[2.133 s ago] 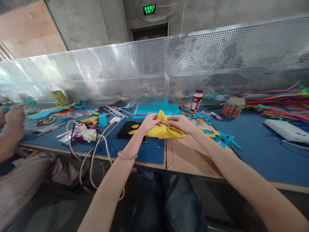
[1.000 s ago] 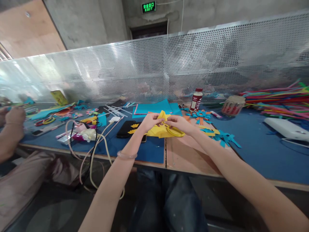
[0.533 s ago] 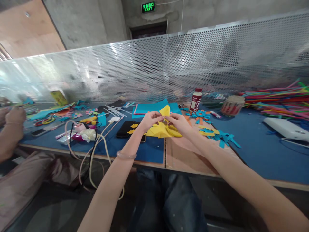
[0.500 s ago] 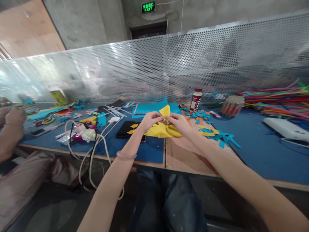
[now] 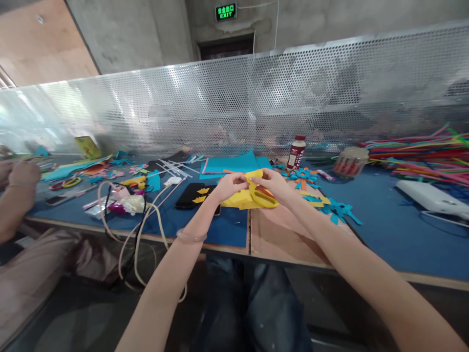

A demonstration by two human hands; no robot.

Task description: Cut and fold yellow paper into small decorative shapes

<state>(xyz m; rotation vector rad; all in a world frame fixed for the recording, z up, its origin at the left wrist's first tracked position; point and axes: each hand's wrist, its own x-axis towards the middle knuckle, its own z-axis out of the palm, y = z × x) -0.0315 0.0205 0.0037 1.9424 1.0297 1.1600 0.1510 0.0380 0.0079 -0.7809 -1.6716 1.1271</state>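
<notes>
My left hand [image 5: 230, 185] and my right hand [image 5: 273, 185] meet over the table's middle, both pinching a piece of yellow paper [image 5: 252, 175] between their fingertips. More yellow paper [image 5: 238, 199] lies under the hands. Yellow-handled scissors [image 5: 262, 197] lie on that paper just below my right hand. A black phone [image 5: 190, 195] with small yellow paper bits on it lies left of my left hand.
Blue paper sheets [image 5: 234, 164], a red-capped bottle [image 5: 296, 152], blue and orange paper cut-outs [image 5: 304, 177], a round tub [image 5: 350, 161], a heap of coloured sticks [image 5: 421, 151] and a white box [image 5: 432, 198] lie around. Cables [image 5: 141, 220] hang off the front edge. Another person's hand [image 5: 22, 176] works at far left.
The yellow piece stood up as a point between my fingertips half a second ago; now it is held lower and flatter. The scissors' handles show more plainly under my right hand.
</notes>
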